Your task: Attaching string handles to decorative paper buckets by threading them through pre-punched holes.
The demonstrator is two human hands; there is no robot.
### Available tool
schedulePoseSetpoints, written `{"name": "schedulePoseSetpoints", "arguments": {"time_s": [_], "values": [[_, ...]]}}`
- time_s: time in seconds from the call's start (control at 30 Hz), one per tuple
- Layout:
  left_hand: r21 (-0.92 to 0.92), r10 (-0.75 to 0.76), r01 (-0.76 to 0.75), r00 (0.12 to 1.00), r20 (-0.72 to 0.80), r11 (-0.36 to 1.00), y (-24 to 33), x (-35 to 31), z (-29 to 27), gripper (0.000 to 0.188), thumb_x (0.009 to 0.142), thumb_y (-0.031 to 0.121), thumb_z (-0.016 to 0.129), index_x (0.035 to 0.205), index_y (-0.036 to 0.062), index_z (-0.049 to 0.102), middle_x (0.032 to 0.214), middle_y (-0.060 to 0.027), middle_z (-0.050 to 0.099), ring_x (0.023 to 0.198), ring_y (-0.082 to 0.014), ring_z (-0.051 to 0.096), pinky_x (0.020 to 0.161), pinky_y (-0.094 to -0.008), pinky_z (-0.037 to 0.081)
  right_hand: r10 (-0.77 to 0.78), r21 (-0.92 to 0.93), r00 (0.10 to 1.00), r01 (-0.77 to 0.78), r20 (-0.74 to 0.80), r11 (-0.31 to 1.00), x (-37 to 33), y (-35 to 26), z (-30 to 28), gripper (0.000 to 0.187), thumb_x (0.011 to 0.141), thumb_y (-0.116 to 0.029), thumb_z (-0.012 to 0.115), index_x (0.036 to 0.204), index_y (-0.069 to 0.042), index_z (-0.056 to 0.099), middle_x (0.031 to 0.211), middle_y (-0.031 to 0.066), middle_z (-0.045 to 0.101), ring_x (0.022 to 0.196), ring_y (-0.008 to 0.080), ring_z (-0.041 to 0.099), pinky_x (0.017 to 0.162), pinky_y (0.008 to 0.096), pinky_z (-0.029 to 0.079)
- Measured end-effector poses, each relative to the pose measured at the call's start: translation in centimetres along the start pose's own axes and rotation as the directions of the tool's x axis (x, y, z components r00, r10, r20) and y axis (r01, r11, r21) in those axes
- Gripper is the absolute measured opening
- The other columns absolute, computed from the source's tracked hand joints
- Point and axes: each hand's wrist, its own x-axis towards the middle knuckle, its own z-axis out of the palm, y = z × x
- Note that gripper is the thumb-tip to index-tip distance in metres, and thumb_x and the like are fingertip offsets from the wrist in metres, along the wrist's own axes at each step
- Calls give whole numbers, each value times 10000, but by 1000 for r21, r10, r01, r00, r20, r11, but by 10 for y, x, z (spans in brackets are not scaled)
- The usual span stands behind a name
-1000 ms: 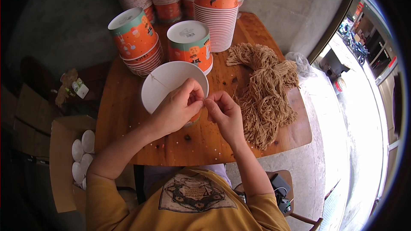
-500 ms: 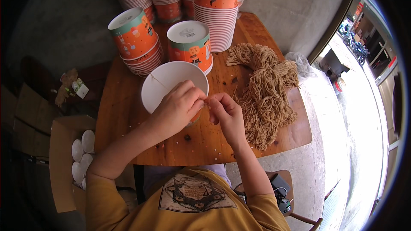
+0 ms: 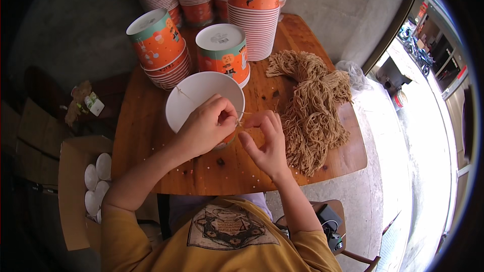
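Note:
A paper bucket (image 3: 176, 113), white inside and orange outside, stands mouth up before me on the table. Tan string (image 3: 241, 120) shows as a small knot or loop at its right rim. Fingers of my left hand (image 3: 209, 123) pinch this string beside the rim. Another bit of string is visible inside the bucket near its left rim; its path under my hand is hidden. My right hand (image 3: 265, 143) is just right of the knot, thumb and fingers apart, with nothing visible between them. Right of that hand lies a heap of tan string (image 3: 315, 120).
Upside-down stacked paper buckets (image 3: 222, 50) stand behind, with a shorter stack (image 3: 159, 45) left and a tall one (image 3: 253, 24) right. A cardboard box (image 3: 73, 191) holding white round pieces is at lower left. Small pale specks dot the wooden table (image 3: 227, 181).
My right thumb and fingers have come apart from the string and spread. My left hand still pinches at the rim, its fingers slightly shifted left. The knot now shows between the hands.

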Motion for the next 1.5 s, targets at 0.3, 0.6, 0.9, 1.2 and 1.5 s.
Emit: {"name": "schedulePoseSetpoints", "arguments": {"time_s": [0.3,0.6,0.9,1.2,1.5], "values": [[-70,-98,101,994,52,992,5,2,-2,79,866,47,596,886,0,534,894,-96,589,803,-208,602,725,-333,492,-45,-120,996,36,-74,992,1,-1,6,237,752,-75,752,937,-60,604,984,102,584,927,302,537,807,392,449],[-31,-18,19,999,38,999,0,0,1,45,907,45,558,930,26,525,871,-27,564,769,-101,531,682,-266,456,-54,-119,995,44,-81,992,1,2,10,190,764,-14,713,915,-60,607,958,93,586,883,295,535,767,384,460],[67,105,-103,994,-18,992,1,0,2,55,898,25,566,939,20,530,907,-80,542,833,-195,566,703,-318,471,-58,-121,995,47,-85,992,-2,3,9,191,753,-7,717,903,-61,611,970,89,590,895,292,545,769,384,467],[59,114,-112,993,-35,992,3,1,2,54,900,27,568,942,21,535,919,-74,537,835,-184,562,686,-309,473,-50,-83,995,43,-91,996,-3,3,10,185,763,4,698,903,-48,589,962,99,594,896,299,547,781,386,460],[36,98,-97,995,-21,995,3,0,2,54,900,29,575,939,17,540,915,-71,539,825,-175,567,677,-306,477,7,-47,998,-10,-65,999,-3,0,11,164,789,-51,682,913,-31,575,956,116,577,884,288,548,780,373,459]]}}
